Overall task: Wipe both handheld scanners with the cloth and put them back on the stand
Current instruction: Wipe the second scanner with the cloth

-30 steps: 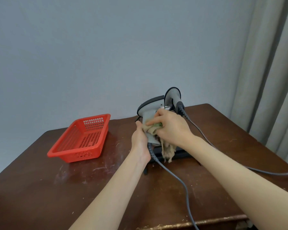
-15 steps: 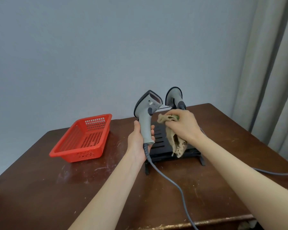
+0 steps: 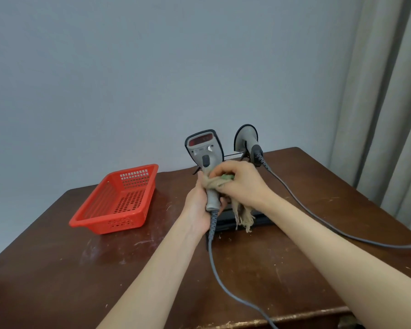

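Biggest risk imo: the grey cable dangling off the held scanner could snag the black stand and yank it. Left hand is wrapped round that scanner's handle, just in front of the stand; right hand bunches the cloth against it. Second scanner sits on the stand's back.

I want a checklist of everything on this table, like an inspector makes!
Surface: brown wooden table, scratched, with pale specks.
Job's things: held scanner upright; cloth pressed on its handle; second scanner on the black stand.
Clutter: red basket, nothing seen inside.
Hands: left hand grips the handle; right hand holds the cloth.
Cables: grey cable from the held scanner; another cable from the second scanner.
Surroundings: grey wall, curtain.
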